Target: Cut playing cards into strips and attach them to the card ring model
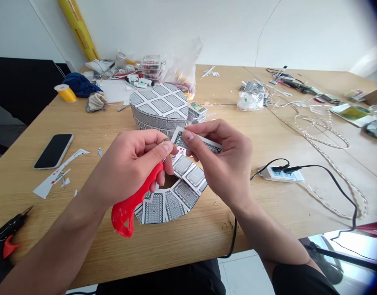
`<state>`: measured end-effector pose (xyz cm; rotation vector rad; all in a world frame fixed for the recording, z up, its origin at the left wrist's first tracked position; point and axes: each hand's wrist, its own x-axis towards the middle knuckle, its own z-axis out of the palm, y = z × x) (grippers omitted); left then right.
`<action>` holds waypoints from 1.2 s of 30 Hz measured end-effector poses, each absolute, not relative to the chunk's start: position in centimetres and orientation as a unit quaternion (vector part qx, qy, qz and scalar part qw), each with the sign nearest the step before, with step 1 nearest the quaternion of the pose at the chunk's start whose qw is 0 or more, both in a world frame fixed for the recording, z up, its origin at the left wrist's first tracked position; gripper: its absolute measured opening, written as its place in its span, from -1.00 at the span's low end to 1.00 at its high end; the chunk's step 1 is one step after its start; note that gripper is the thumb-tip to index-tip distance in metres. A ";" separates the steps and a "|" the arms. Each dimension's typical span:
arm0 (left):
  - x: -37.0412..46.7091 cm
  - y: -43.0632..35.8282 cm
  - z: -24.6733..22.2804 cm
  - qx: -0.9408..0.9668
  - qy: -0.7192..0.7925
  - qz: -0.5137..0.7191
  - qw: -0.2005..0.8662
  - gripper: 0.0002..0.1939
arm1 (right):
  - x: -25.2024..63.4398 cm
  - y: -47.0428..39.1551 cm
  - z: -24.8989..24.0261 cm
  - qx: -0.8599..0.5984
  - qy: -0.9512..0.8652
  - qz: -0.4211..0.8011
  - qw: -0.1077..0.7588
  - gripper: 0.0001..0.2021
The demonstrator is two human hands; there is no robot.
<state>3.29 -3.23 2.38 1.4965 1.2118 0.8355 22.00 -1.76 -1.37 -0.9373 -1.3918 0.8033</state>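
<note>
Just below my left hand hangs the red handle it grips; my right hand pinches a playing card beside it.

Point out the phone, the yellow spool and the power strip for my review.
phone [54, 151]: head view, dark screen
yellow spool [67, 94]: head view, wound side
power strip [281, 174]: head view, socket face

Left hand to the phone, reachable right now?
Probably yes: the phone lies uncovered on the left hand's side, with only flat paper scraps near it. The catch is that this hand is holding a red handle, so it likely needs freeing first.
</note>
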 end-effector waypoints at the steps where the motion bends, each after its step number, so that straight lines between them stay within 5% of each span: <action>1: 3.3 -3.2 2.4 0.618 0.500 0.346 0.498 -0.66 | 22.0 -1.7 -1.3 -0.404 -0.599 0.346 0.598 -0.90; 36: 2.9 -3.1 2.7 0.622 0.493 0.308 0.524 -0.64 | 22.6 -1.4 -0.7 -0.386 -0.606 0.406 0.564 -0.77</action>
